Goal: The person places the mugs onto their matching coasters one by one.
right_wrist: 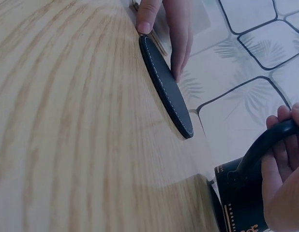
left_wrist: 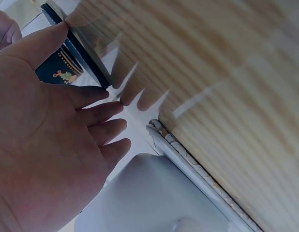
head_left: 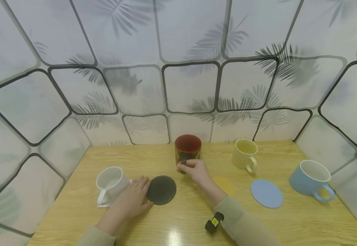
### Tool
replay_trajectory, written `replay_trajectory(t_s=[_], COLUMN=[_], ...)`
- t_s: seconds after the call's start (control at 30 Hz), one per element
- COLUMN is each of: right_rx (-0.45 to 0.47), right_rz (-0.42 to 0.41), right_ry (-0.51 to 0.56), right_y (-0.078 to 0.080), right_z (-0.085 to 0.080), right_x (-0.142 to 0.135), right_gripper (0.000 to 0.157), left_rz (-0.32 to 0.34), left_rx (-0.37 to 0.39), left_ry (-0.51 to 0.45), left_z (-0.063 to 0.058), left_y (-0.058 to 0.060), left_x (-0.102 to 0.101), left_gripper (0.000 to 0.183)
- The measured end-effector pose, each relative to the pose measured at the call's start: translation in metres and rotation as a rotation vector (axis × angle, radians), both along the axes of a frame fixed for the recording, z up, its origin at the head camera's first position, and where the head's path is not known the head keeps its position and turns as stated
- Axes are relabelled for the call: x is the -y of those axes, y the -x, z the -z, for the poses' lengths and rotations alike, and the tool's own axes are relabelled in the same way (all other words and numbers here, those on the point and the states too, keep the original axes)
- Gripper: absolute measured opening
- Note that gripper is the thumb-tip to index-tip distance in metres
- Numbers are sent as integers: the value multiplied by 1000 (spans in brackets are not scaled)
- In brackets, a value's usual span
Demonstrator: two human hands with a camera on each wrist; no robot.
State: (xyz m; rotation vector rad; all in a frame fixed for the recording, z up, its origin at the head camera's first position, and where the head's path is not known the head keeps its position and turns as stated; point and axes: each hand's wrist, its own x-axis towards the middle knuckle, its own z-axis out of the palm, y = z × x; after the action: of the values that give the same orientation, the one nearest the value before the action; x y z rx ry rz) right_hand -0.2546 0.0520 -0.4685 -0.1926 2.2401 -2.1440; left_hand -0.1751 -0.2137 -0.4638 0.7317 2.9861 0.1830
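In the head view, a black mug with a red inside stands upright at the back middle, its handle toward me. My right hand grips that handle, fingers curled round it in the right wrist view. Whether the mug's base touches the table cannot be told. A round black coaster with pale edge stitching lies flat, nearer and to the left. Straight fingers of my left hand reach along the coaster's left edge, the thumb touching its near rim. The left wrist view shows this hand's palm, with the mug partly hidden behind the coaster.
A white mug stands on a white coaster left of my left hand. A yellow mug, yellow coaster, blue coaster and blue mug are on the right. Patterned walls enclose the wooden table.
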Motion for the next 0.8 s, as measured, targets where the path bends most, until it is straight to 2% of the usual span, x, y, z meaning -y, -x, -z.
replay_trajectory(t_s=[0.17, 0.43, 0.8], right_rx=[-29, -85, -78], right_rz=[-24, -71, -98], right_ry=[-3, -28, 1], right_y=[-2, -9, -14], right_z=[3, 4, -2], right_x=[-2, -5, -4], right_gripper=[16, 15, 17], left_rz=[0, -2, -6], left_rx=[10, 16, 13], left_ry=[-19, -19, -16], left_z=[-3, 0, 3], left_y=[0, 0, 2], left_x=[-1, 0, 1], left_gripper=[81, 82, 82])
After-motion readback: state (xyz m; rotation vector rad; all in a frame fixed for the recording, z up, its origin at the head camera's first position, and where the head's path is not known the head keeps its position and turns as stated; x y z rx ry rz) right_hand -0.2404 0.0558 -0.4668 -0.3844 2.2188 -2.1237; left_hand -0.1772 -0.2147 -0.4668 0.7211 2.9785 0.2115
